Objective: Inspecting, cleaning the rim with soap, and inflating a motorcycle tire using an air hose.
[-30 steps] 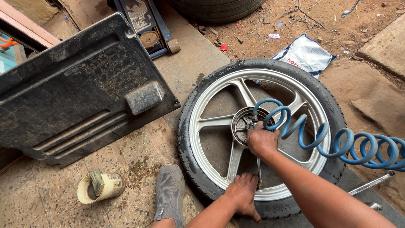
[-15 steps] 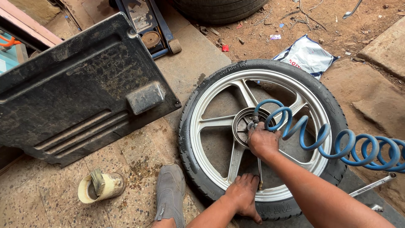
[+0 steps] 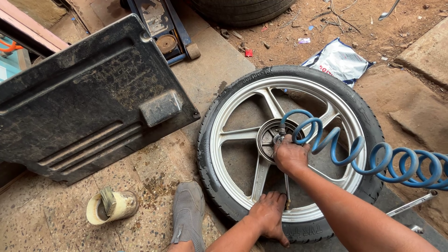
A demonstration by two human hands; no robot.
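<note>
Nothing much had shifted since the earlier frames: both hands sat on the motorcycle wheel [image 3: 289, 149] as before, and the blue hose kept its place.

That single wheel lay flat on the floor, axle pointing straight up at the camera, a black tyre around a silver five-spoke rim. The right hand [image 3: 290, 156] rested at the hub [image 3: 270, 139], its grip closed on the metal end of the blue coiled air hose [image 3: 373, 156], pressed down near the wheel's centre. The hose's long axis ran from the hub out toward 3 o'clock, its loops passing over the rim and tyre and off the frame edge. The left hand [image 3: 268, 215] lay at the rim's 6 o'clock, fingers spread and pressed flat on rim and tyre; it held nothing. Between the hands a thin metal stem ran down along a spoke.

One grey shoe [image 3: 188, 213] stood just beside the tyre at 7 o'clock. A large black plastic panel [image 3: 88, 100] lay at 9 to 10 o'clock, its corner near the tyre but apart from it. One small cream pot with a brush [image 3: 112, 206] stood at 8 o'clock. A floor jack [image 3: 163, 28] sat at 11 o'clock, a second tyre [image 3: 242, 9] at 12, a white plastic bag [image 3: 337, 58] at 1, and a metal rod [image 3: 410, 204] beneath the hose at 4 o'clock.
</note>
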